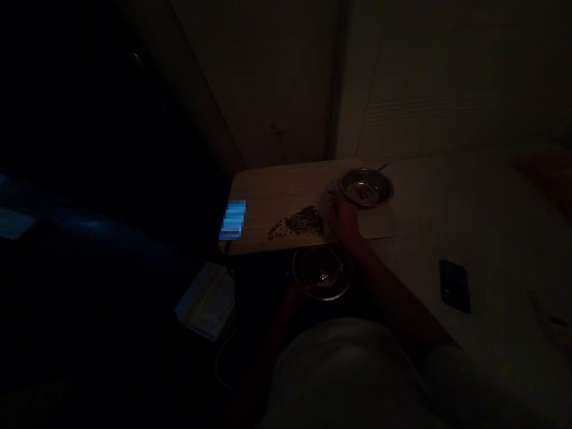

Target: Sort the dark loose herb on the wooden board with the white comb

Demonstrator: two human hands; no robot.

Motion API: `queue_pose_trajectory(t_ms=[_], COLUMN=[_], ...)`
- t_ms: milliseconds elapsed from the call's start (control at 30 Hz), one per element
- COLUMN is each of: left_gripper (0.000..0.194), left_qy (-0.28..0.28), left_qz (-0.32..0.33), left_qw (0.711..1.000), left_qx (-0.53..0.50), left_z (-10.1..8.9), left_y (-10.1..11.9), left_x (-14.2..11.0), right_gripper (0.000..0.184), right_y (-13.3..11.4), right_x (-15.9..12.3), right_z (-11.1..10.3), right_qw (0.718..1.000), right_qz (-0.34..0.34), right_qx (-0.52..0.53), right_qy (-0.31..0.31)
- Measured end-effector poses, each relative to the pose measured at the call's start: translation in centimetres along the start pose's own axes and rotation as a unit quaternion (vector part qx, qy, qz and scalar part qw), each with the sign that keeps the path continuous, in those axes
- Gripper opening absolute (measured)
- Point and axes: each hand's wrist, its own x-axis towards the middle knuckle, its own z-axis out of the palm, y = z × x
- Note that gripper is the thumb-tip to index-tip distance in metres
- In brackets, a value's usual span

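Observation:
The picture is very dark. My right hand (343, 219) is over the wooden table (268, 185), its fingers curled at the right end of a pile of small dark seed-like bits (306, 220). Something pale shows at its fingers, too dim to name. Below the table's near edge, my left hand (300, 290) grips the lower left rim of a round metal bowl (325, 294). A few bright glints show inside it; its contents are unclear. Another metal bowl (369, 202), with a thin handle sticking out at its back, stands just beyond my right hand.
A lit phone screen (233, 219) is at the table's left end. To the right, a dark phone (454, 285) lies on a pale bed-like surface (415, 238). A pale box-like object (208, 301) sits low at left. A wall socket (277, 126) is behind the table.

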Motion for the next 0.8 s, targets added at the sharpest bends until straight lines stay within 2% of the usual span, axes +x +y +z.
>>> queue_pose_trajectory(t_ms=[233, 333, 467, 567, 633, 733, 800], left_gripper=[0.037, 0.039, 0.039, 0.039, 0.040, 0.040, 0.040], left_qy=[-0.006, -0.009, -0.010, -0.008, -0.007, -0.004, -0.002], left_qz=[-0.002, -0.004, -0.008, -0.014, -0.017, -0.019, -0.019], left_qw=[1.000, 1.000, 0.999, 0.999, 0.999, 0.999, 0.999], left_qx=[-0.017, -0.025, -0.035, -0.040, -0.042, -0.046, -0.046], left_z=[0.0, 0.1, 0.0, -0.2, -0.4, -0.6, -0.8], left_y=[0.1, 0.2, 0.1, 0.0, -0.1, -0.3, -0.4], left_x=[0.0, 0.0, 0.1, 0.3, 0.4, 0.6, 0.7], right_gripper=[0.048, 0.046, 0.045, 0.061, 0.057, 0.035, 0.028], right_y=[-0.1, -0.4, -0.4, 0.2, 0.7, 1.5, 1.9], right_x=[0.3, 0.4, 1.8, 3.5, 4.3, 4.5, 4.1], right_z=[-0.6, -1.1, -3.4, -6.1, -8.0, -10.5, -11.5], right_qw=[1.000, 1.000, 0.996, 0.992, 0.989, 0.982, 0.973], right_qz=[-0.006, -0.006, -0.051, -0.047, -0.040, -0.049, -0.060], right_qx=[-0.021, 0.001, 0.050, 0.085, 0.132, 0.169, 0.164], right_qy=[-0.015, -0.007, 0.051, 0.084, 0.048, -0.070, -0.148])
